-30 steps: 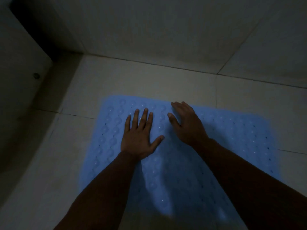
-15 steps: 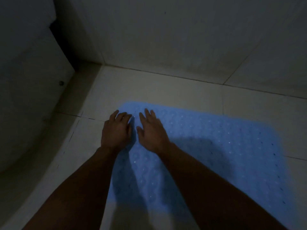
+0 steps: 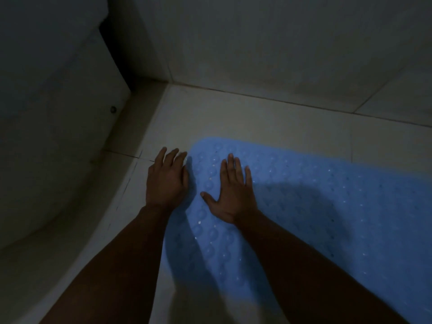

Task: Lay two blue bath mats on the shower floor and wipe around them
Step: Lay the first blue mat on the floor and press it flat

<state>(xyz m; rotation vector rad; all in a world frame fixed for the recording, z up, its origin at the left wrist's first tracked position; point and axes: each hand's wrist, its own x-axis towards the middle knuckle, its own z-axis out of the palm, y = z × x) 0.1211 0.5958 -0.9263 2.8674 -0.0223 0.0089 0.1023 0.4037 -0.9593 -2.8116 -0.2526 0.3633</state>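
Observation:
One blue bath mat (image 3: 315, 206) with round bumps and small holes lies flat on the pale tiled shower floor (image 3: 233, 118), filling the right half of the view. My right hand (image 3: 230, 190) presses flat on the mat's left end, fingers spread. My left hand (image 3: 167, 178) lies flat on the bare tile just left of the mat's edge, fingers straight and touching that edge. Only this one mat is in view.
A tiled wall (image 3: 257, 43) rises at the far side. To the left a curved pale raised rim (image 3: 58, 148) with a small round fitting (image 3: 113, 109) borders the floor. A dark gap (image 3: 117, 54) sits in the corner.
Both hands have slid left across the mat. My left hand has gone from the mat's middle onto the tile beside its left edge, and my right hand now presses the left end.

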